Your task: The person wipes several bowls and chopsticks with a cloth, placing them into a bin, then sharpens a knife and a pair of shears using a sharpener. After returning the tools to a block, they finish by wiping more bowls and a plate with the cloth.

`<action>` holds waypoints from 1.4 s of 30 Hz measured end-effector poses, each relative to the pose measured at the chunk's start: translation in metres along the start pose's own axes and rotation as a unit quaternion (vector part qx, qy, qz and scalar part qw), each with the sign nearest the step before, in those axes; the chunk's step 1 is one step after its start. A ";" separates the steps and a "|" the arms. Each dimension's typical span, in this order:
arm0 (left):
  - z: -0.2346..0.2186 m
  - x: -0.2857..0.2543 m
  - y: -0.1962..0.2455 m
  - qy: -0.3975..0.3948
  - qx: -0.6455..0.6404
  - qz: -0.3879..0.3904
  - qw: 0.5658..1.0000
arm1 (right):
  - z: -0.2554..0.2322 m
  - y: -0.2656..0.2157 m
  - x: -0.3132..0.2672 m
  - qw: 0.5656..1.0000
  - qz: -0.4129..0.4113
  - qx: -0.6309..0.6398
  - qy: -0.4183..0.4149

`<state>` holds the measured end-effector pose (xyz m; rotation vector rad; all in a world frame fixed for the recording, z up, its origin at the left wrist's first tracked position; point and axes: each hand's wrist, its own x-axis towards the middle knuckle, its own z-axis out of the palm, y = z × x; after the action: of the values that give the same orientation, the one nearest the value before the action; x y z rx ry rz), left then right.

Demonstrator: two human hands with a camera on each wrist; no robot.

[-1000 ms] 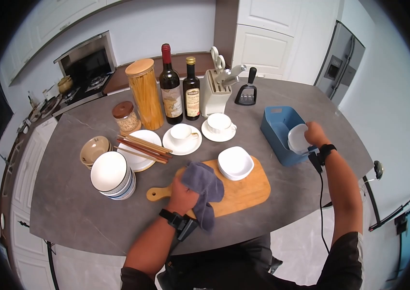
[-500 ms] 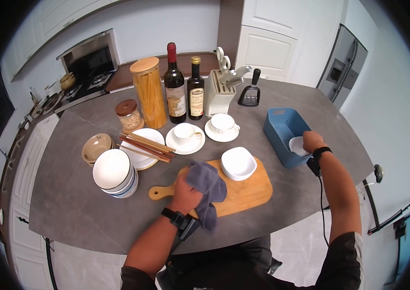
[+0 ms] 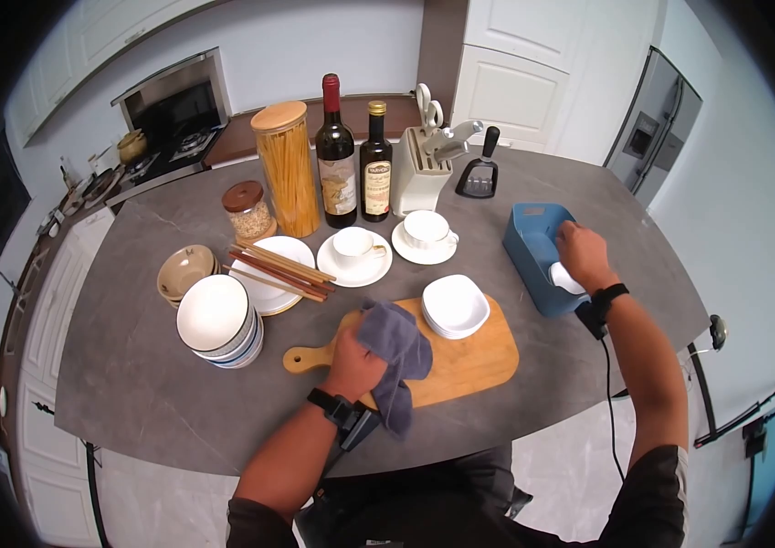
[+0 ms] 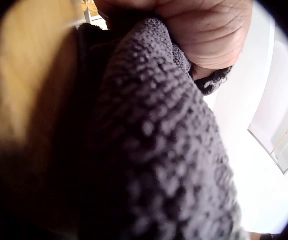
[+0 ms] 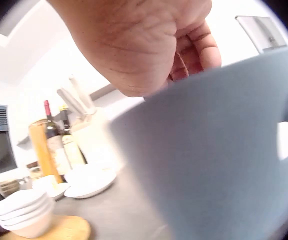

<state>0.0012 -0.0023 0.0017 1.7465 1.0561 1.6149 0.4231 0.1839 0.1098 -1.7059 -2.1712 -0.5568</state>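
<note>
My left hand (image 3: 355,365) clamps a gray cloth (image 3: 396,340) over the wooden cutting board (image 3: 462,373), its folds hanging past the board's near edge. At right, my right hand (image 3: 586,256) reaches over the blue bin (image 3: 530,270), fingers loosely bent with nothing seen between them; the bin's wall hides their tips in the wrist view. A white bowl (image 3: 566,279) sits inside the bin's near end, below the heel of my hand and partly covered by it. A stack of white bowls (image 3: 456,309) stands on the board, just beside the cloth. Behind, two cups on saucers line the gray counter (image 3: 177,411), in front of two dark bottles and a knife block (image 3: 419,178).
</note>
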 end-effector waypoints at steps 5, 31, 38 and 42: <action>0.001 0.000 0.001 0.006 -0.014 -0.006 1.000 | -0.043 -0.106 -0.025 0.971 -0.075 0.224 -0.023; -0.001 -0.001 -0.003 -0.010 -0.022 -0.033 0.999 | -0.014 -0.167 -0.056 0.948 0.001 0.317 -0.021; 0.001 0.000 0.002 0.006 -0.036 -0.020 0.999 | -0.025 -0.186 -0.050 0.901 0.025 0.432 0.004; 0.001 0.001 0.006 0.004 -0.029 -0.008 1.000 | 0.000 -0.199 -0.038 0.893 -0.004 0.446 0.066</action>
<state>0.0037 -0.0047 0.0066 1.6908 1.0140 1.6277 0.2382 0.1102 0.0705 -1.0963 -1.8658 0.3068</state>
